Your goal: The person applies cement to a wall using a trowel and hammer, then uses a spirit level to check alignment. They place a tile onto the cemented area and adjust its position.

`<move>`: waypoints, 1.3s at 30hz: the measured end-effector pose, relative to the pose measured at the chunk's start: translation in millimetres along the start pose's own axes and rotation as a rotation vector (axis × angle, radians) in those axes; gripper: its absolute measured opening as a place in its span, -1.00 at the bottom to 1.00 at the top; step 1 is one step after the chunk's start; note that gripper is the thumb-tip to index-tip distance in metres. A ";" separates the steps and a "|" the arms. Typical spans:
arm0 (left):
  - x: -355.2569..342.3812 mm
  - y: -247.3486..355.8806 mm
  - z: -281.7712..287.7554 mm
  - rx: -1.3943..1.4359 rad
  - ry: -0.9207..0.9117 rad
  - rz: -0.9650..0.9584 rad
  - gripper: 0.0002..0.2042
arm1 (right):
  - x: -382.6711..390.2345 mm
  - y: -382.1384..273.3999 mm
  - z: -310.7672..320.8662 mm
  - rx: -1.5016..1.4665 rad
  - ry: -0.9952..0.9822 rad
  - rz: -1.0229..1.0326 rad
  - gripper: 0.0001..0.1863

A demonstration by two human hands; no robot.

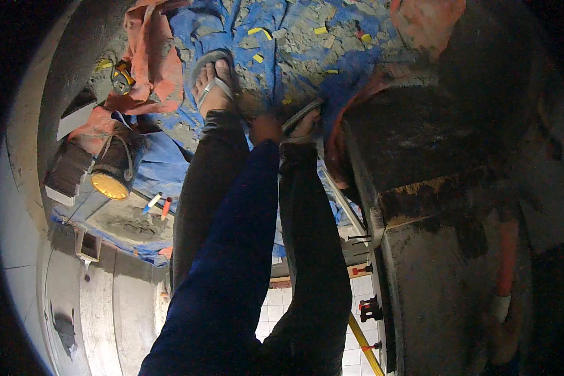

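My left hand (266, 129), at the end of a dark blue sleeve (225, 232), reaches down between my two feet. Its fingers are lost in shadow, so I cannot tell whether they hold anything. To its left, my left foot stands in a grey flip-flop (213, 57) on a crumpled blue sheet (200, 28) strewn with grey rubble. On the other side, close to the hand, my right foot (304, 125) also wears a flip-flop. My right hand does not show.
Left lie a yellow-black tape measure (123, 77), orange sheeting (160, 56), a dark bucket (114, 164) with a yellow base and stacked dark tiles (67, 169). Small yellow pieces (320, 30) dot the rubble. A large dark block (413, 144) stands right; a yellow bar (365, 344) slants beside it.
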State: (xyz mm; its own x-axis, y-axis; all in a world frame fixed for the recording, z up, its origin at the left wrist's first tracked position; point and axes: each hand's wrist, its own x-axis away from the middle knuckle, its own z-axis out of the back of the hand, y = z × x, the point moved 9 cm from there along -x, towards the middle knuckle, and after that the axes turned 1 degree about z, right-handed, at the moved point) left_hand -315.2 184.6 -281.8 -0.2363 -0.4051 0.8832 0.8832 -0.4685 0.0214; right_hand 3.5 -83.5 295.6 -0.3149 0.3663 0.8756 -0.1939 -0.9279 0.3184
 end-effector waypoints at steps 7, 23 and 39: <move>-9.8 2.5 3.1 -0.002 -0.130 -0.003 -0.65 | 7.8 6.2 3.7 0.024 0.005 -0.008 -0.37; -21.8 -48.9 -73.2 -0.070 -0.116 -0.030 -0.60 | -2.4 -28.9 -16.3 0.063 0.006 0.054 -0.37; 32.6 -69.8 -53.3 -0.002 -0.082 -0.012 -0.68 | 9.1 -15.0 9.2 0.105 -0.023 0.022 -0.38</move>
State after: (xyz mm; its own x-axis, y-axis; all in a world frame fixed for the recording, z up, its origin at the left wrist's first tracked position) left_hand -406.1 162.2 -279.5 -0.2130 -0.3341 0.9182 0.8798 -0.4743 0.0315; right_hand 12.1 -66.9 302.2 -0.2965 0.3447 0.8907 -0.0881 -0.9385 0.3339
